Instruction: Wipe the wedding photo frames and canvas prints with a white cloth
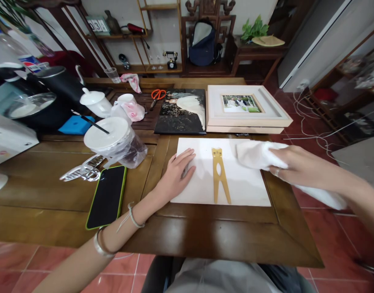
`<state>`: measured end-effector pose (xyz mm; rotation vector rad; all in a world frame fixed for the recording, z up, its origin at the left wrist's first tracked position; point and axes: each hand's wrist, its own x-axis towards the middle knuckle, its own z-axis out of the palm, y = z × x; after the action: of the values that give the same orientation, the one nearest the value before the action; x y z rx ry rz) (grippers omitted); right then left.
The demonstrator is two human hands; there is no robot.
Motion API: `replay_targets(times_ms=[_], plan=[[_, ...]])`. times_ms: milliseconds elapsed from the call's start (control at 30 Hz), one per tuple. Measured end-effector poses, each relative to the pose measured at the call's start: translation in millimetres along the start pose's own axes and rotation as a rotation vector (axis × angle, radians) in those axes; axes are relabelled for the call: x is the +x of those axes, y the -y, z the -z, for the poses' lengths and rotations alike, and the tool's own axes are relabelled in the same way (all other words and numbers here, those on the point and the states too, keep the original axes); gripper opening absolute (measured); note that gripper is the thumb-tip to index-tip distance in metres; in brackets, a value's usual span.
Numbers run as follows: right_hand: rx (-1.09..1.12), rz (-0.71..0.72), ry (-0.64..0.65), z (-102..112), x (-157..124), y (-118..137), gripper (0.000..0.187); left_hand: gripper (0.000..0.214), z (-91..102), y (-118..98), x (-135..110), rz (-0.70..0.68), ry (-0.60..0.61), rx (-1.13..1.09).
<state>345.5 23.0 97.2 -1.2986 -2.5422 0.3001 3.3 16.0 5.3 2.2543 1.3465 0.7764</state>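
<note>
A white board (193, 189) lies on the wooden table, with a gold A-shaped stand leg (219, 175) flat on its middle. My left hand (177, 173) rests on the board's left side, fingers stretched out and holding nothing. On the other side, my right hand (292, 162) is closed around a white cloth (255, 154). Part of the cloth touches or hovers just over the board's upper right; I cannot tell which. Its other end hangs below the hand, beyond the table's right edge.
Behind the board are a wooden picture frame (251, 89) and a dark photo panel (175, 116). Orange-handled scissors (158, 95) lie farther back. To the left are a phone (107, 197), a lidded cup (114, 142) in plastic and silvery keys (85, 169).
</note>
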Motion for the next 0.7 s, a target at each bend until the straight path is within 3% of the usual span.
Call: replay_targets(times_ms=[100,133,200,267,333,400,500,567,700], plan=[[-0.005,-0.011,0.213,19,-25,-6,0.015,0.034,0.2,-1,-1,0.010,0.012,0.005],[-0.019,0.002,0.215,26,-30,-5,0.012,0.034,0.3,-1,-1,0.014,0.017,0.007],[-0.134,0.044,0.085,38,-34,3,0.008,0.034,0.6,-1,-1,0.016,0.023,0.007],[-0.329,0.088,-0.116,40,-31,18,0.020,0.034,0.9,-1,-1,0.007,0.020,0.005],[-0.490,0.145,-0.256,32,-23,36,0.022,0.034,1.2,-1,-1,0.000,0.017,0.000],[-0.562,0.216,-0.279,14,-10,51,0.024,0.034,1.4,-1,-1,0.001,0.022,-0.002],[-0.542,0.269,-0.160,-18,10,58,0.027,0.035,1.1,-1,-1,0.003,0.026,0.002],[-0.444,0.271,-0.037,-36,20,54,0.019,0.035,0.6,0,-1,0.000,0.025,0.007],[-0.249,0.231,0.066,-54,30,38,0.013,0.035,-0.4,1,-1,0.000,0.034,0.013]])
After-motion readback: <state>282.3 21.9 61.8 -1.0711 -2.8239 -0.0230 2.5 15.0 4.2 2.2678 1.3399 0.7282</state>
